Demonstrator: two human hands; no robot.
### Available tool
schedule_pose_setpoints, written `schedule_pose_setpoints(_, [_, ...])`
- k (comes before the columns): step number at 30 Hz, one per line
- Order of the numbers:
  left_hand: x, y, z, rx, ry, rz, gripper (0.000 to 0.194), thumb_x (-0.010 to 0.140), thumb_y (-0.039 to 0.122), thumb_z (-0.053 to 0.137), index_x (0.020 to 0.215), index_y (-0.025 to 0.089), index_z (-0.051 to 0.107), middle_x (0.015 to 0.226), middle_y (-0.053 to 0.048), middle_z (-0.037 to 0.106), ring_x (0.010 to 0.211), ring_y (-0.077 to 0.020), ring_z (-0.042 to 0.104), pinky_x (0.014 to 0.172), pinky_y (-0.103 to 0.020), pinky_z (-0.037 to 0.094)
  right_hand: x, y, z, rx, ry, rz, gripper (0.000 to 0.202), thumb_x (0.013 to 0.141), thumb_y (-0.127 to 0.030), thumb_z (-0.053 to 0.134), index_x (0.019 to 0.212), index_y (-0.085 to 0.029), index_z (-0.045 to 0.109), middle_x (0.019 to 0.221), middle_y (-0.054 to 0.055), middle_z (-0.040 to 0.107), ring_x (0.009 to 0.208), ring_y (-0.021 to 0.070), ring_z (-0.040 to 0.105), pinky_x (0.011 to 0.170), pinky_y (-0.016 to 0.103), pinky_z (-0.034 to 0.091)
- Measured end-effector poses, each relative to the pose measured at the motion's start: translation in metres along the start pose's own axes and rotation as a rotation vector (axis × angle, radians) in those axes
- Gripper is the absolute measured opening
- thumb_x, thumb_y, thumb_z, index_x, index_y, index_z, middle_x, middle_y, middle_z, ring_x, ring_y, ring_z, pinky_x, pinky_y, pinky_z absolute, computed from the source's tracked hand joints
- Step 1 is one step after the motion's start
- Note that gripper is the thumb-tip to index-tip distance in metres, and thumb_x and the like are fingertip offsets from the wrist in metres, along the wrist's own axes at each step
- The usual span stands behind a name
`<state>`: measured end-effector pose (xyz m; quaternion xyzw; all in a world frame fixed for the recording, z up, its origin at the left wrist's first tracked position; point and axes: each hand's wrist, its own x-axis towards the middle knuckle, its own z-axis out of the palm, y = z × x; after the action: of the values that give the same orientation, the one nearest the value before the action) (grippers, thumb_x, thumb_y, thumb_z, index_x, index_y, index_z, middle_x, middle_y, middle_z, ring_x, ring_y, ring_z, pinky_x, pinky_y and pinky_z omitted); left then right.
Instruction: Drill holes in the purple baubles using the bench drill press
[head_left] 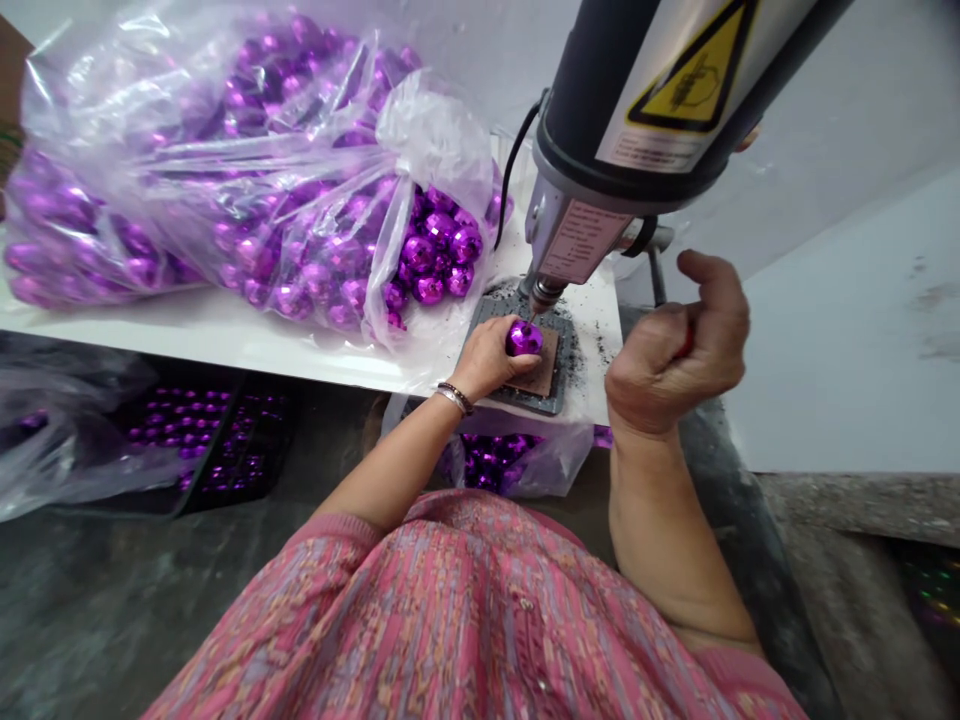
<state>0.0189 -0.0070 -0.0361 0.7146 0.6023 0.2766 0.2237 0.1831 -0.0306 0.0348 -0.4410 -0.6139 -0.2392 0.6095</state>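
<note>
My pink, streaky shirt (487,610) lies nearest, behind my 2 hands, which are well apart. My left hand (487,355) pinches 1 glossy, faceted purple ball (524,338), round with no long axis, just under the metal drill bit (533,316) and over a flat brown board (546,372); whether bit and ball touch, I can't tell. Right of the ball and farther from it, my right hand (679,345) curls around a mostly hidden red grip (686,335). Beyond my left hand, leftward, bulges a crinkled clear bag (435,125).

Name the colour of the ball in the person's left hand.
The ball in the left hand is shiny purple, seen in the head view.
</note>
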Motion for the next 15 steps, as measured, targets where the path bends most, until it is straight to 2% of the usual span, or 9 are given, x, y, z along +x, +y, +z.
schedule_pose_setpoints(5, [-0.001,-0.001,0.004,-0.007,0.016,0.008,0.056,0.078,0.029,0.089,0.129,0.015,0.069,0.127,-0.012,0.074,0.121,-0.0292,0.067,0.11,-0.04,0.05,-0.015,0.006,0.005,0.005,-0.002,-0.003,0.041,0.102,-0.027,0.033,0.125,-0.02,0.067,0.106,0.002,0.07,0.083,0.0022,0.058,0.079,0.019,0.05])
schedule_pose_setpoints(8, [-0.001,-0.001,0.004,-0.009,0.027,-0.011,0.057,0.077,0.029,0.09,0.13,0.016,0.069,0.127,-0.012,0.073,0.122,-0.0294,0.066,0.111,-0.041,0.049,-0.012,0.004,0.0,0.027,-0.022,0.022,0.044,0.104,-0.031,0.032,0.12,-0.016,0.069,0.095,0.003,0.067,0.079,0.002,0.058,0.078,0.019,0.051])
schedule_pose_setpoints(11, [-0.001,0.0,0.003,-0.019,0.028,-0.031,0.058,0.077,0.029,0.09,0.13,0.016,0.07,0.126,-0.012,0.072,0.122,-0.0294,0.065,0.113,-0.04,0.048,0.017,-0.003,-0.008,0.052,-0.054,0.023,0.047,0.104,-0.039,0.036,0.116,-0.012,0.072,0.086,0.003,0.063,0.069,-0.0016,0.048,0.072,0.016,0.045])
schedule_pose_setpoints(12, [-0.001,0.0,0.001,-0.026,0.021,-0.031,0.059,0.077,0.029,0.09,0.131,0.016,0.07,0.126,-0.012,0.072,0.123,-0.0292,0.065,0.114,-0.041,0.048,0.032,-0.006,-0.01,0.066,-0.068,0.042,0.047,0.103,-0.039,0.038,0.118,-0.011,0.072,0.087,0.003,0.064,0.067,-0.0032,0.045,0.07,0.015,0.043])
schedule_pose_setpoints(13, [-0.002,0.0,0.0,-0.036,0.011,-0.026,0.06,0.076,0.028,0.09,0.132,0.016,0.07,0.127,-0.012,0.072,0.123,-0.0289,0.065,0.115,-0.041,0.048,0.049,-0.009,-0.011,0.078,-0.085,0.068,0.046,0.103,-0.035,0.038,0.116,-0.01,0.073,0.094,0.004,0.067,0.07,-0.0037,0.047,0.073,0.014,0.043])
schedule_pose_setpoints(15, [-0.003,-0.002,-0.004,-0.064,-0.012,-0.006,0.063,0.075,0.024,0.091,0.134,0.015,0.068,0.13,-0.012,0.072,0.126,-0.0283,0.066,0.117,-0.041,0.047,0.085,-0.013,-0.009,0.171,-0.215,0.3,0.041,0.101,-0.024,0.039,0.108,-0.007,0.076,0.079,0.002,0.06,0.067,-0.0043,0.046,0.073,0.015,0.04])
